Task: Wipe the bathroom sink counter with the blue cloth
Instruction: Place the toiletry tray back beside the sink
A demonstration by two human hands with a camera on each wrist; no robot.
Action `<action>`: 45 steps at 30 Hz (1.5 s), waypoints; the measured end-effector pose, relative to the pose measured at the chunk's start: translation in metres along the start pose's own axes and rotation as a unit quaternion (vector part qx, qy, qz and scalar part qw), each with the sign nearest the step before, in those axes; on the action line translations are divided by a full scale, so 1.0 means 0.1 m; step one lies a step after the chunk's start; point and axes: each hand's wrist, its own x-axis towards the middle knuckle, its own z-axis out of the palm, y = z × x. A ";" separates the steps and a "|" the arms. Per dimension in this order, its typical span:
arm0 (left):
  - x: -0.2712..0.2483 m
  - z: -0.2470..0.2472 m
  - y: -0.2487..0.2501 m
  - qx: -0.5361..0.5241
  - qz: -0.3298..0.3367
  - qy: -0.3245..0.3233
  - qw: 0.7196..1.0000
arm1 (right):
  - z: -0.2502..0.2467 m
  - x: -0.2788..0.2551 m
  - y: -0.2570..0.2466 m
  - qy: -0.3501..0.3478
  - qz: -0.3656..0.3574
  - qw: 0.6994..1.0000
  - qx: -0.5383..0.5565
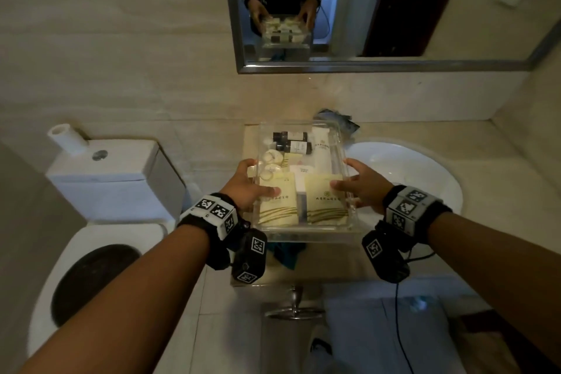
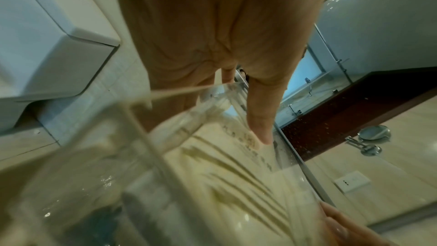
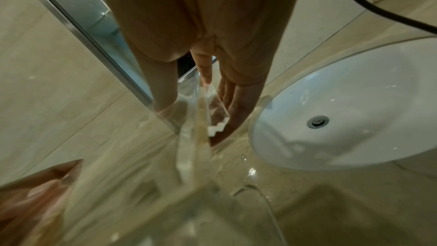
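Both hands hold a clear acrylic tray (image 1: 303,232) of hotel toiletries over the left part of the beige counter (image 1: 403,130). My left hand (image 1: 253,182) grips its left wall, with the thumb (image 2: 260,119) hooked over the rim onto a cream packet. On the opposite wall my right hand (image 1: 359,181) grips the same way, thumb inside and fingers (image 3: 232,108) outside. A teal-blue cloth (image 1: 287,253) lies crumpled on the counter under the tray's near edge, partly hidden by it. Neither hand touches the cloth.
A white sink basin (image 1: 409,173) is set into the counter right of the tray. A dark crumpled item (image 1: 334,118) lies by the back wall. A toilet (image 1: 106,179) stands to the left, and a mirror (image 1: 394,9) hangs above. A metal rail (image 1: 294,311) projects below the counter's front.
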 end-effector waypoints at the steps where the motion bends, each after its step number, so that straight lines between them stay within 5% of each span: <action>1: -0.03 0.01 0.01 0.001 0.002 -0.005 1.000 | 0.00 -0.05 0.02 0.004 0.001 1.000 0.001; 13: -0.06 0.48 0.27 0.013 0.011 -0.046 0.999 | -0.48 -0.33 0.21 0.041 -0.010 0.999 0.013; 35: 0.27 3.09 0.81 -0.025 0.010 -0.036 0.999 | -2.87 -0.27 1.20 0.085 0.001 0.996 0.032; 45: 0.46 3.34 0.85 -0.030 -0.024 -0.043 0.998 | -3.13 -0.09 1.34 0.057 -0.008 0.996 0.065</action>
